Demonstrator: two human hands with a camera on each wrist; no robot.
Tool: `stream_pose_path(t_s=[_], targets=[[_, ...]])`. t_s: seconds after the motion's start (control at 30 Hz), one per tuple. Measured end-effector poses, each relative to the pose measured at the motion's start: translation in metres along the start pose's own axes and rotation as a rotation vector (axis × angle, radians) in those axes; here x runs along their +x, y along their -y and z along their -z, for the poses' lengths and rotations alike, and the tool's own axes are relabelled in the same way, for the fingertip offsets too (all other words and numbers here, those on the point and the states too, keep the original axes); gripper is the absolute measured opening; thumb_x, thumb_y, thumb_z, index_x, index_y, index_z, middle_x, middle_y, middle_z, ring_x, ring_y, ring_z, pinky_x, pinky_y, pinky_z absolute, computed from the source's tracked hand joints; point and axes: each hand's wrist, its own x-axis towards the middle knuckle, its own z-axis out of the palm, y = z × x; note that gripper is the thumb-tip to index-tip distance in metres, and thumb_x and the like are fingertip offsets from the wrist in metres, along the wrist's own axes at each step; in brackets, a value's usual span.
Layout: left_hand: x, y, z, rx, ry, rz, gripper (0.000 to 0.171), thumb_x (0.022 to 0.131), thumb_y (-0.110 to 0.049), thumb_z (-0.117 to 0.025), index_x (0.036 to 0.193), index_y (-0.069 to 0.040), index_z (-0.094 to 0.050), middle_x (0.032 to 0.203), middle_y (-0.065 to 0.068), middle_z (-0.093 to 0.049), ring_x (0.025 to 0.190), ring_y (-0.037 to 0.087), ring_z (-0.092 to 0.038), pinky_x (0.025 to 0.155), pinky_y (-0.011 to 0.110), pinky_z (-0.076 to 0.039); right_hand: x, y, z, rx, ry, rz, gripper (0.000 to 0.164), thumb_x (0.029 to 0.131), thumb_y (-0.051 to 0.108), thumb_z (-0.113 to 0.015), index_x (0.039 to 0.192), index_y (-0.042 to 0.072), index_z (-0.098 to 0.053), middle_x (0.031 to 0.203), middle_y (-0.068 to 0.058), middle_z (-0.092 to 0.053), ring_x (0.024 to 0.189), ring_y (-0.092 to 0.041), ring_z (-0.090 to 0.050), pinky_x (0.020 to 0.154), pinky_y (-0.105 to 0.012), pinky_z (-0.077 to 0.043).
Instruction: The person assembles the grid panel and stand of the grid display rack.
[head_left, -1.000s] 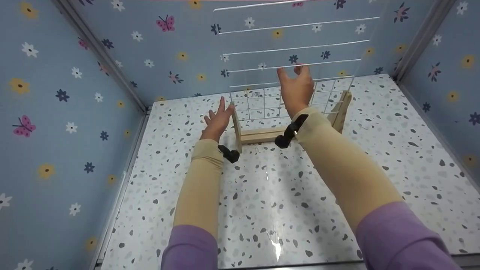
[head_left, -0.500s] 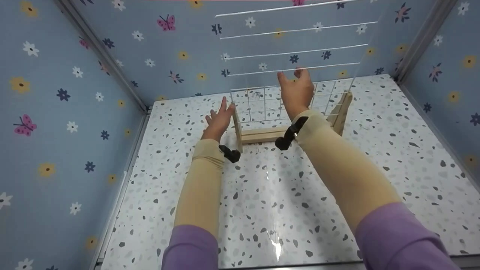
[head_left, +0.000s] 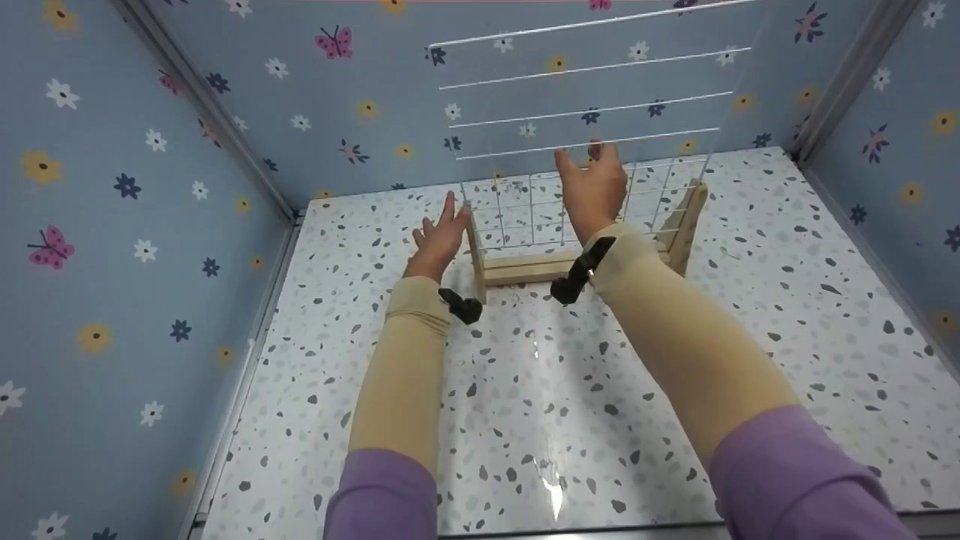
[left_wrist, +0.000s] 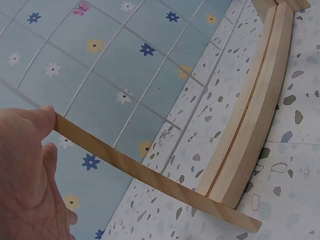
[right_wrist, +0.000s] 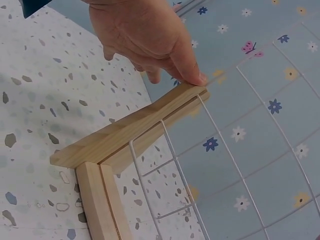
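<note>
A white wire grid panel (head_left: 540,211) rises from a pale wooden stand with a grooved base bar (head_left: 527,271). My left hand (head_left: 437,238) has its fingers spread outside the left wooden side piece (left_wrist: 155,179), its thumb right at that piece's upper end. My right hand (head_left: 598,189) is up against the panel in the head view, thumb and fingers apart with a gap between them. In the right wrist view its thumb overlaps the tip of a wooden side piece (right_wrist: 125,132). No wire shows between the fingers of either hand.
The stand rests on a white speckled surface (head_left: 360,360) near the back wall (head_left: 337,112), which has a flower and butterfly pattern. Similar walls close in the left and right sides. A black camera (head_left: 461,306) sits on the left wrist and another (head_left: 581,271) on the right.
In the head view the panel's upper wires have come lower. My right hand has shifted slightly down with them, while my left hand and the wooden stand stay nearly in place.
</note>
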Motion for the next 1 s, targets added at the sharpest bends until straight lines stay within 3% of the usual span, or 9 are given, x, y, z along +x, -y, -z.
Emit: stream_pose_path(t_s=[0.2,0.5,1.0], targets=[[0.001,0.001,-0.001,-0.001,-0.004,0.001,0.065,0.102,-0.067,-0.027,0.158,-0.052,0.001,0.168,0.01,0.018,0.15,0.034,0.027,0.115,0.069,0.008,-0.001,-0.005,-0.002,-0.001,0.001,-0.005,0.066,0.095,0.05,-0.068,0.146,0.013,-0.049,0.145,-0.002,-0.054,0.133,-0.014,-0.049,0.105,-0.029,-0.042],[0.001,0.0,-0.002,0.019,0.001,-0.017,0.065,0.102,-0.067,-0.025,0.159,-0.051,0.001,0.168,0.011,0.017,0.151,0.035,0.025,0.115,0.07,0.006,0.0,-0.016,-0.003,0.005,-0.004,0.003,0.066,0.095,0.05,-0.068,0.145,0.012,-0.048,0.145,-0.003,-0.053,0.123,-0.016,-0.054,0.101,-0.031,-0.044],[0.0,0.001,-0.002,0.01,0.002,-0.026,0.066,0.101,-0.07,-0.023,0.158,-0.052,0.003,0.168,0.011,0.017,0.15,0.036,0.025,0.115,0.07,0.005,-0.001,-0.023,-0.003,0.002,-0.015,-0.005,0.063,0.095,0.049,-0.068,0.142,0.011,-0.05,0.143,-0.003,-0.056,0.127,-0.016,-0.052,0.105,-0.03,-0.041]])
